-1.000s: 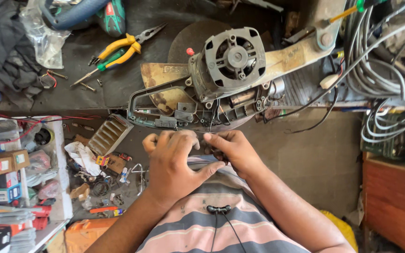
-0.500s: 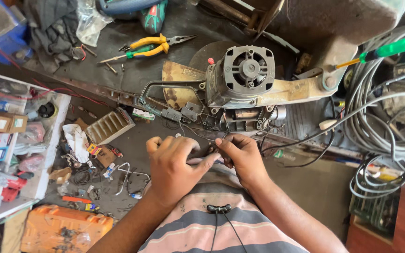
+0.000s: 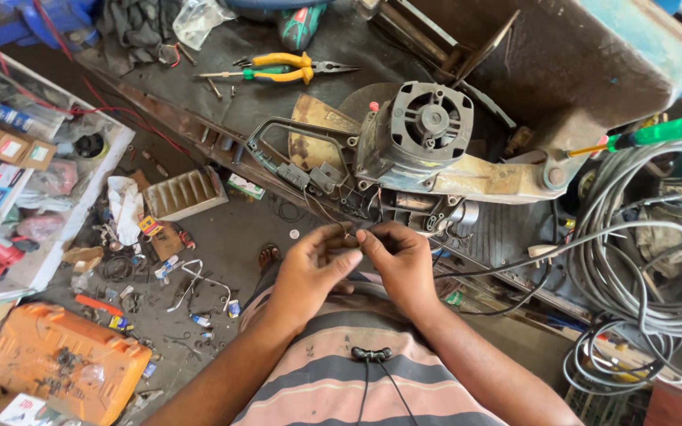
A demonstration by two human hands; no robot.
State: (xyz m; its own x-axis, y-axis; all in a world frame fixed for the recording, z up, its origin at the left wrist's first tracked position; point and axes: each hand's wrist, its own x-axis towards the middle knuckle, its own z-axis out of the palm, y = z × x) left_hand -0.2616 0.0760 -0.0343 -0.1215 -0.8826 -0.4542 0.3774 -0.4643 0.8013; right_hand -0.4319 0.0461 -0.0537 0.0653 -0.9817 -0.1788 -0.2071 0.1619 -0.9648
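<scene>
My left hand (image 3: 309,268) and my right hand (image 3: 396,264) meet fingertip to fingertip just below a dismantled power saw (image 3: 404,158) lying on the dark workbench (image 3: 262,71). Both pinch a thin wire (image 3: 350,231) that leads up into the saw's open handle. The saw shows a round grey motor housing (image 3: 428,126) with vent slots and a black handle frame (image 3: 278,150) with switch parts exposed.
Yellow-handled pliers (image 3: 294,67) and a green-handled screwdriver (image 3: 242,75) lie on the bench behind the saw. A second green screwdriver (image 3: 649,136) rests at right above coils of grey cable (image 3: 649,260). An orange tool case (image 3: 65,363), a small tray (image 3: 185,193) and scattered scraps cover the floor at left.
The view has swung so the saw sits lower right and more floor shows. My hands have lifted from my lap toward the saw, fingertips now pinched on the wire.
</scene>
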